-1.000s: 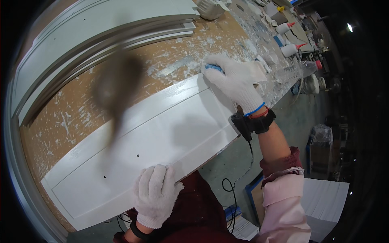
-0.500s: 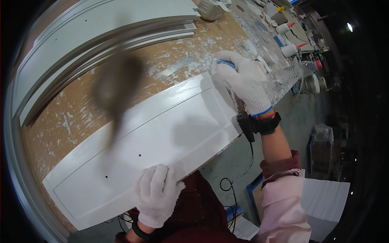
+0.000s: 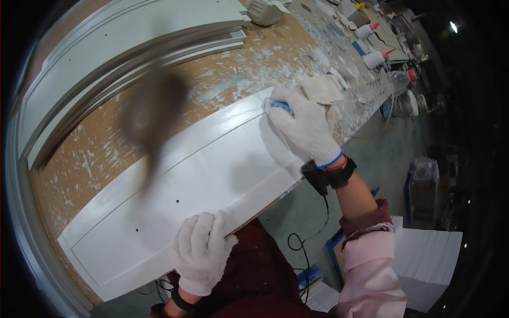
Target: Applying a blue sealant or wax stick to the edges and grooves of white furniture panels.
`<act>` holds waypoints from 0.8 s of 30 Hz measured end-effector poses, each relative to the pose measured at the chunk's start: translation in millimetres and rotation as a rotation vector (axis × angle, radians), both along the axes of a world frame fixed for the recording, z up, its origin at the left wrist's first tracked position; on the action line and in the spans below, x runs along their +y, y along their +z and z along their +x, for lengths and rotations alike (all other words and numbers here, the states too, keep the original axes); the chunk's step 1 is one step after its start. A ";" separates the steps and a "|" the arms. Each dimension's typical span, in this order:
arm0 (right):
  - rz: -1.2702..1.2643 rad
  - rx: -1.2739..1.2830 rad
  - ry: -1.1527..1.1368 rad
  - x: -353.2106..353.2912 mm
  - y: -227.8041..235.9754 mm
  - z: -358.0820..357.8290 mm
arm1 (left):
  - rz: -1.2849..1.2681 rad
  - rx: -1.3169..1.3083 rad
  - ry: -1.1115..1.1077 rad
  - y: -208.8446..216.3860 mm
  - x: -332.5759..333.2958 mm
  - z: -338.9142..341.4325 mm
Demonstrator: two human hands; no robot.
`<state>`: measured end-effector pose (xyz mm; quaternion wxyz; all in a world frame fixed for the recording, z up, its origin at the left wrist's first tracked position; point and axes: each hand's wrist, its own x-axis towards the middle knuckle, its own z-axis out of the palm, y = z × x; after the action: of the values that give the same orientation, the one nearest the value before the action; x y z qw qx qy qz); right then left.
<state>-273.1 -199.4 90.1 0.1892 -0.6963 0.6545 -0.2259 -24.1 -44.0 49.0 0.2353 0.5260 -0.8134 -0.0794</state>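
Note:
A long white panel with a curved far edge and a grooved border lies slantwise on the workbench. My right hand, in a white knit glove, is closed around a small blue pad at the panel's far right corner. Most of the pad is hidden under the fingers. My left hand, also gloved, lies on the panel's near edge with its fingers flat on the white surface and its thumb by the rim. Two small dark holes show in the panel near that hand.
Stacked pale panels lie at the far left. Behind my right hand is a cream cloth. White bottles with red tips and a clear plastic bottle stand at the right. A black cable hangs below. A dark blur covers part of the view.
My right hand has moved with the blue pad a little left and nearer, onto the panel's corner, so the cream cloth shows more. My left hand stays at the near edge.

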 end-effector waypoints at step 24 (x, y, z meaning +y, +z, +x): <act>-0.018 -0.207 -0.155 -2.8 -0.6 -42.2 | 0.030 -0.007 -0.004 2.5 0.5 -0.7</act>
<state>-315.3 -202.1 89.6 0.2315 -0.6180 0.6813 -0.3165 -24.8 -43.4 51.4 0.2242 0.5281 -0.8140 -0.0903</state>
